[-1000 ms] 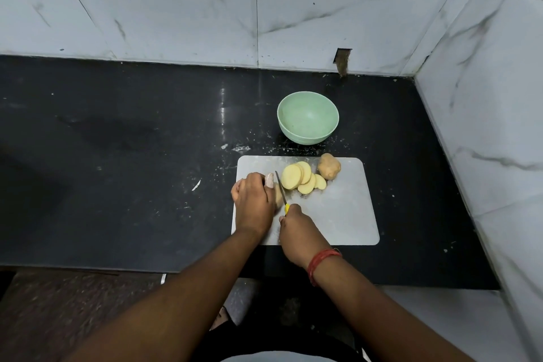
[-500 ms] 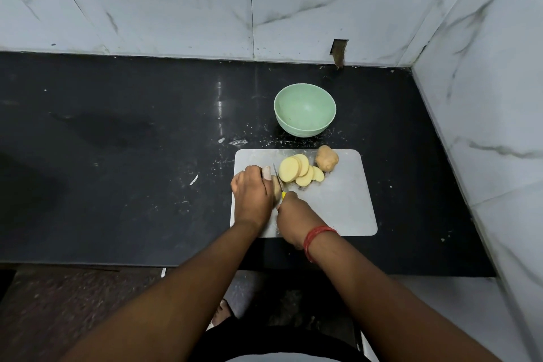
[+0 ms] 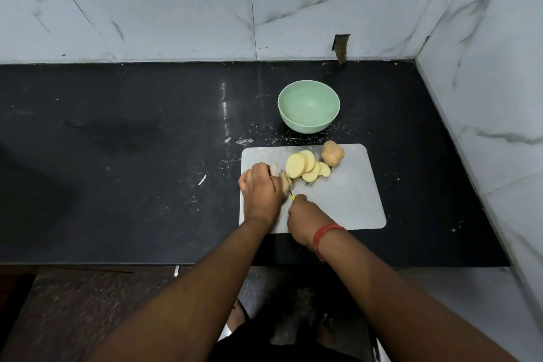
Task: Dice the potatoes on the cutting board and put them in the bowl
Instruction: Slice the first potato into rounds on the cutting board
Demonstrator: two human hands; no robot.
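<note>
Potato piece (image 3: 284, 182) sits at the cutting board's (image 3: 346, 203) left part, held by the left hand (image 3: 263, 189) with fingers curled over it. Right hand (image 3: 304, 216) grips a yellow-handled knife (image 3: 291, 193), blade against the piece, mostly hidden. Round slices (image 3: 305, 169) are fanned just beyond, overlapping, pale yellow. Whole unpeeled potato (image 3: 332, 153) rests at the board's far edge. Board's right half is bare. Green bowl (image 3: 309, 110) stands beyond the board on the black counter (image 3: 117, 156). Red thread band (image 3: 323, 236) wraps the right wrist.
</note>
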